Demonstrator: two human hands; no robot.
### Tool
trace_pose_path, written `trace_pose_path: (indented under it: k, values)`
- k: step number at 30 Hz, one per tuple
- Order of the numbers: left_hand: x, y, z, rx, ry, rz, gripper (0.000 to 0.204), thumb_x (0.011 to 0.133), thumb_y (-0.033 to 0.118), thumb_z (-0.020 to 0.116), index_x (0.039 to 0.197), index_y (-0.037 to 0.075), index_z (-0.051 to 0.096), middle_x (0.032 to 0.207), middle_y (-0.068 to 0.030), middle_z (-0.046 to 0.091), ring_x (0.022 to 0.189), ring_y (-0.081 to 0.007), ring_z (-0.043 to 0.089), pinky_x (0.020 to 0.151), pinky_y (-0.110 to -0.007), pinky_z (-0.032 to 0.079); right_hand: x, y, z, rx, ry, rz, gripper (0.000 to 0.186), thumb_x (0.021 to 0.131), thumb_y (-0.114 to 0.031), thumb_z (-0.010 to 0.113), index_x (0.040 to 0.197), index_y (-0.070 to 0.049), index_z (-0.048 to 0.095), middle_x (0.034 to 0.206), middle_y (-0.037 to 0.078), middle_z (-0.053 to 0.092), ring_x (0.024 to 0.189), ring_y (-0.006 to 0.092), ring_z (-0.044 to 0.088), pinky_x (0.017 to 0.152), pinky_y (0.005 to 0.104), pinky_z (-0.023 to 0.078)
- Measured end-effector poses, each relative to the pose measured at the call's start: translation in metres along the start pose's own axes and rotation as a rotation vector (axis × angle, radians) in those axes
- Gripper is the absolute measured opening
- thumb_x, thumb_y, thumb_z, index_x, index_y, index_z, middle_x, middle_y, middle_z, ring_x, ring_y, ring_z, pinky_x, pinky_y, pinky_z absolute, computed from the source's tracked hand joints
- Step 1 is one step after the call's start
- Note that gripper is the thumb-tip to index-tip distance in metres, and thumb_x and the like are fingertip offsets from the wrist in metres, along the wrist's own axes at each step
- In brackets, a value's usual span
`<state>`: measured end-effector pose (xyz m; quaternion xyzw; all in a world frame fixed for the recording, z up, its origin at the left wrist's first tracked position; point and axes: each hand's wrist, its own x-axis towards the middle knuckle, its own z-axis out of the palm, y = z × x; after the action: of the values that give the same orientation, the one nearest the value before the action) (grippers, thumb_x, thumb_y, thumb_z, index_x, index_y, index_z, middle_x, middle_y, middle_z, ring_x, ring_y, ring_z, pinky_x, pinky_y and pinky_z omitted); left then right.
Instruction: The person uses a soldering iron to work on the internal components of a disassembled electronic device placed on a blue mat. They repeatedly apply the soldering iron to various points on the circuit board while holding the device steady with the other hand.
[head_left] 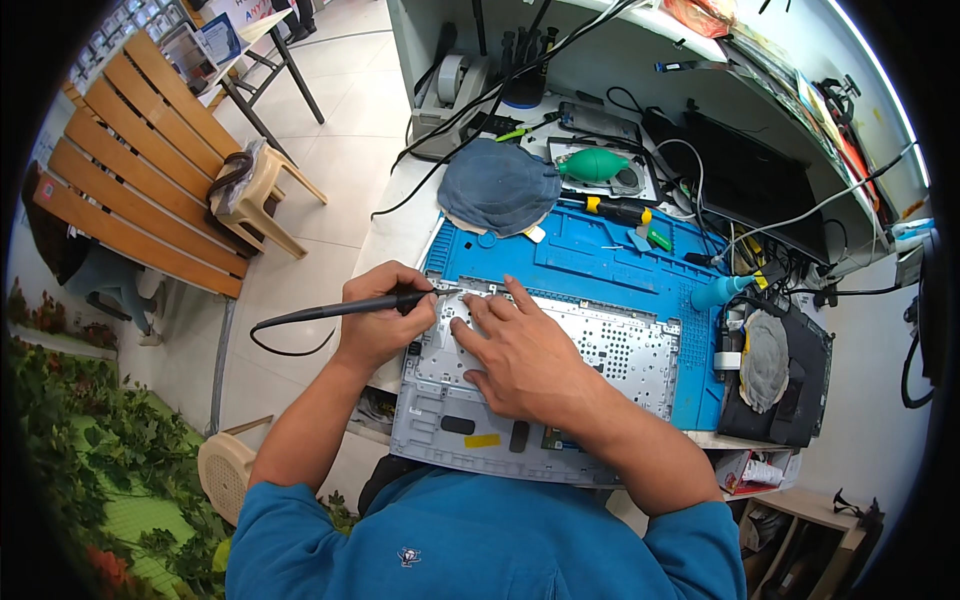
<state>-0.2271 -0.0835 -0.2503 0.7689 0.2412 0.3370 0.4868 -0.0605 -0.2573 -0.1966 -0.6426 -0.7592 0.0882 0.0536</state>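
Note:
A silver-grey laptop top case (620,345), with a perforated metal plate across its far part, lies at the front edge of the bench. My left hand (382,318) is closed around the black handle of a soldering iron (345,308). Its thin tip points right and touches or hovers just over the plate's upper left corner; I cannot tell which. Close beside the tip, my right hand (515,350) rests on the plate with fingers apart, holding nothing that shows. A yellow tape strip (482,440) sits on the case's near part.
Under the case is a blue work mat (540,262). Beyond lie a round grey cloth pad (498,187), a green rubber blower (592,165) and a yellow-black screwdriver (618,210). To the right are a blue bottle (722,291) and a black laptop part (800,390). Cables hang over the bench.

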Motion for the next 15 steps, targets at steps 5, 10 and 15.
trace_pose_path:
  k: [5, 10, 15]
  values:
    - [0.0005, 0.0044, -0.0015, 0.041, -0.028, 0.03, 0.011, 0.087, -0.001, 0.081, 0.094, -0.002, 0.072, 0.083, -0.004, 0.073, 0.073, -0.007, 0.065, 0.067, -0.023, 0.052, -0.0002, -0.0001, 0.0014, -0.009, -0.007, 0.002, 0.061, 0.1, -0.033, 0.072, 0.149, 0.001, 0.061, 0.154, 0.027, 0.059, 0.146, 0.0366, 0.055, 0.136, 0.0574, 0.025]
    - [0.0011, 0.0059, -0.0016, 0.045, -0.036, 0.038, 0.011, 0.087, 0.0, 0.081, 0.093, -0.002, 0.072, 0.082, -0.004, 0.073, 0.072, -0.0068, 0.064, 0.065, -0.024, 0.051, -0.0006, -0.0004, 0.0008, -0.007, -0.016, 0.005, 0.061, 0.1, -0.033, 0.071, 0.15, 0.001, 0.061, 0.155, 0.028, 0.059, 0.147, 0.0368, 0.054, 0.136, 0.0571, 0.024]
    - [0.0008, 0.0035, -0.0014, 0.031, -0.034, 0.022, 0.009, 0.088, 0.0, 0.08, 0.093, -0.002, 0.072, 0.082, -0.0036, 0.073, 0.071, -0.0066, 0.063, 0.065, -0.024, 0.051, 0.0003, -0.0001, 0.0012, -0.021, -0.027, 0.003, 0.062, 0.1, -0.034, 0.072, 0.15, 0.001, 0.061, 0.155, 0.028, 0.058, 0.147, 0.0372, 0.054, 0.136, 0.0572, 0.025]
